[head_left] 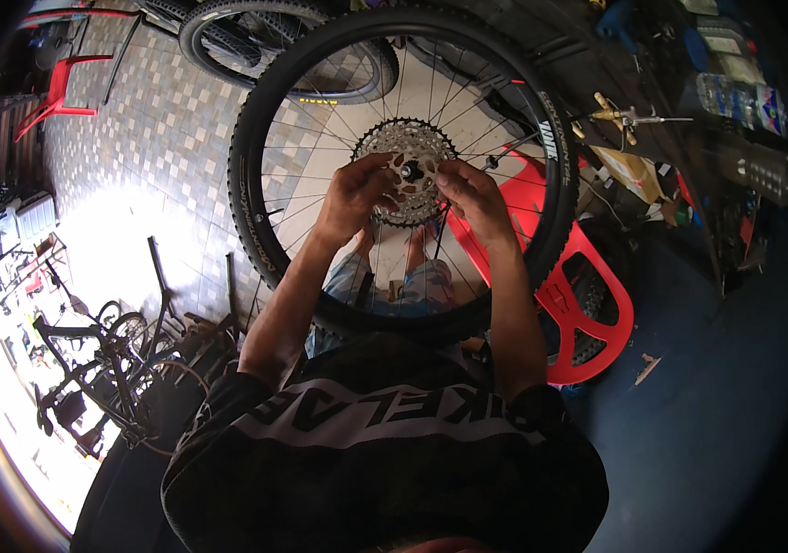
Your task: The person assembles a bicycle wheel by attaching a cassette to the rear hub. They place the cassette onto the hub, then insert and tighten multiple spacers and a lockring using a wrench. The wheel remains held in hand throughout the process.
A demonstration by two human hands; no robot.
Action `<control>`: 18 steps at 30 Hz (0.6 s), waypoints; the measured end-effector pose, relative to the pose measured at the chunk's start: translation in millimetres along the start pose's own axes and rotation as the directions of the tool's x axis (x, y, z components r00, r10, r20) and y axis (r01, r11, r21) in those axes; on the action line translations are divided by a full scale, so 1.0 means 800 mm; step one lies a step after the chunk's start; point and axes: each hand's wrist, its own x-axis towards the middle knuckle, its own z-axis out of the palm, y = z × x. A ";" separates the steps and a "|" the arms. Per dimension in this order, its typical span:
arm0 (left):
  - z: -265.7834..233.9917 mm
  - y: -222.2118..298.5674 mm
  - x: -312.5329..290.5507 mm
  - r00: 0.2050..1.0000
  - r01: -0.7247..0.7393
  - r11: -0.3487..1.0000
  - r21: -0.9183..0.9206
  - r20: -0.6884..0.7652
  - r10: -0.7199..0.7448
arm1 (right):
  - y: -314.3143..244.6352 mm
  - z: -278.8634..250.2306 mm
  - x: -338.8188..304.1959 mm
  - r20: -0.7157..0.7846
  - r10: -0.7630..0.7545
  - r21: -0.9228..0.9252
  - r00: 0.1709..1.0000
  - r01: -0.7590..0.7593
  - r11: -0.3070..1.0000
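Note:
A bicycle wheel (557, 198) with a black knobbly tyre lies before me, its hub side facing up. At its middle sits a wide silver cassette (385, 138) with dark teeth around the largest ring. Over the hub axle, a small silver sprocket (409, 188) with cut-out openings shows between my hands. My left hand (353, 198) pinches its left edge, thumb and fingers bent. From the other side, my right hand (473, 196) grips the right edge with its thumb on top. The fingertips partly cover the sprocket, so whether it sits fully against the cassette is hidden.
A red plastic chair (587, 324) stands under the wheel's right side. More bicycle wheels (198, 41) lie beyond it. On the right, a dark bench holds a tool with brass-coloured handles (629, 118) and plastic bottles (739, 100). Bicycle frames (104, 359) stand at left, near another red chair (55, 92).

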 end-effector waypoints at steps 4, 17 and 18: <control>0.003 -0.009 -0.001 0.990 0.121 0.934 -0.337 0.114 -0.087 | 0.015 0.003 -0.003 0.099 -0.003 0.373 0.995 -0.034 0.927; -0.009 -0.082 -0.026 0.976 0.193 0.980 0.043 0.098 -0.196 | 0.072 -0.003 -0.028 0.045 0.062 0.137 0.997 -0.067 0.988; -0.006 -0.067 -0.022 0.991 0.126 0.991 0.047 -0.043 -0.124 | 0.071 -0.006 -0.020 0.014 0.064 0.060 0.998 -0.064 0.996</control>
